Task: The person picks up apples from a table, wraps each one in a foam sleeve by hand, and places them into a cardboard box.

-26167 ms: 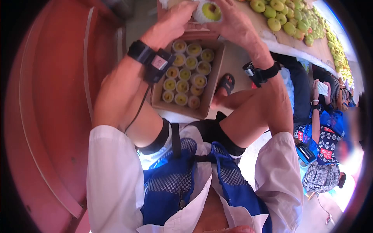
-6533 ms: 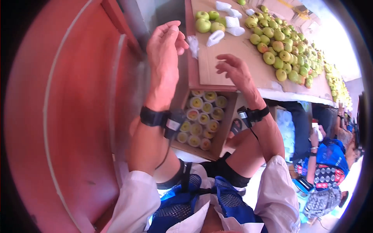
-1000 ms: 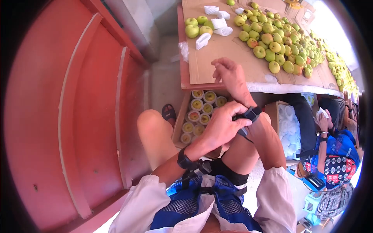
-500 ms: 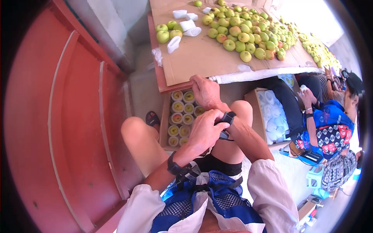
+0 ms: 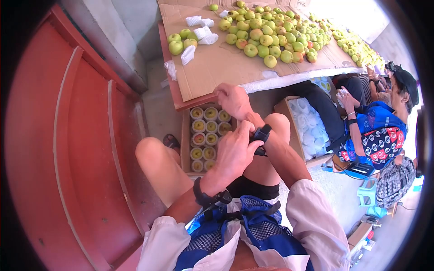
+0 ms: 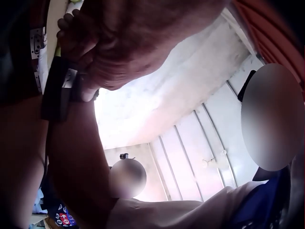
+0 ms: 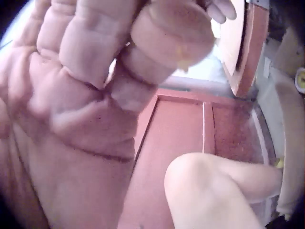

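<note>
In the head view my left hand (image 5: 230, 153) reaches across to my right wrist. Its thumb and bent fingers grip the black wrist camera (image 5: 261, 134) strapped there; the left wrist view also shows its thumb against that device. My right hand (image 5: 233, 100) holds nothing, fingers loosely curled, close by the front edge of the cardboard-covered table (image 5: 199, 83). Below the hands, between the knees, sits a cardboard box (image 5: 185, 149) packed with apples (image 5: 210, 126) in white foam nets. A close palm with bent fingers fills the left of the right wrist view.
Loose green apples (image 5: 266, 40) are heaped on the table. Several foam nets (image 5: 202, 31) lie beside a few apples (image 5: 176, 47) at its left corner. A box of white foam nets (image 5: 309, 128) stands to the right, near another person (image 5: 375, 126). A red door (image 5: 90, 158) flanks the left.
Earlier the hands held a netted apple, then hung apart with nothing in them. The left hand has since gone to the right wrist and stayed there. The head view has swung right.
</note>
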A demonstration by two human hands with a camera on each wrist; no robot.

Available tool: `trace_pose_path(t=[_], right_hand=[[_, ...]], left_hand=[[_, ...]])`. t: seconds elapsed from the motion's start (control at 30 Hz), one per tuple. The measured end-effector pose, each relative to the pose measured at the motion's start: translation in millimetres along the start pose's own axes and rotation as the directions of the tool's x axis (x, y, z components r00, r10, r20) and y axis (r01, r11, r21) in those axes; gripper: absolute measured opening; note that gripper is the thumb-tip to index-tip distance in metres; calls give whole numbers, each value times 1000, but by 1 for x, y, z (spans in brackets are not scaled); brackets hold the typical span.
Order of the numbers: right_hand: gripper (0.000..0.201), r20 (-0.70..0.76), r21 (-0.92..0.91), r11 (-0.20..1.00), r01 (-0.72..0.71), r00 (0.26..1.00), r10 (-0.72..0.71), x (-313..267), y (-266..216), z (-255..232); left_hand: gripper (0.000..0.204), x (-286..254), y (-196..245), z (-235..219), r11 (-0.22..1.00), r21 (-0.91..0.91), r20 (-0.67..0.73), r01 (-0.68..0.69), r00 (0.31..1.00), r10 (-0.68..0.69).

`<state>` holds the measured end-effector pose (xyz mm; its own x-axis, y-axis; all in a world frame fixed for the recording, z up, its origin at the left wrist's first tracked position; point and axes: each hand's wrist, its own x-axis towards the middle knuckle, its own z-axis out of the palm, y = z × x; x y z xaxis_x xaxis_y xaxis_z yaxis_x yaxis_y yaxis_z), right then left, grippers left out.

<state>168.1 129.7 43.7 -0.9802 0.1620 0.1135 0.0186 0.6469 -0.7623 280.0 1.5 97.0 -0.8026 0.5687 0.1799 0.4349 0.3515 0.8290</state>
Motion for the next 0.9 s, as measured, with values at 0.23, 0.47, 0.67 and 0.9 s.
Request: trace_pose_path(t=[0.23,0.47,0.67,0.9], right_hand=[[25,8,660,736,-147,982,189,17,-13,-9],[23,36,688,703,-177,977,211,23,-26,16],[19,-176,179,980,88,983,-56,18,-14,38],[14,-253,-115,875,471,837,-484,6,-39,16]], left_hand=[[51,0,-27,3,894,-413,57,176,984,-168],[66,3,-60,11,468,-830,190,303,943,-273],[64,4,-51,-5,431,-812,267,394,907,-326],[63,12,-35,1,454,-812,260,366,925,-278]])
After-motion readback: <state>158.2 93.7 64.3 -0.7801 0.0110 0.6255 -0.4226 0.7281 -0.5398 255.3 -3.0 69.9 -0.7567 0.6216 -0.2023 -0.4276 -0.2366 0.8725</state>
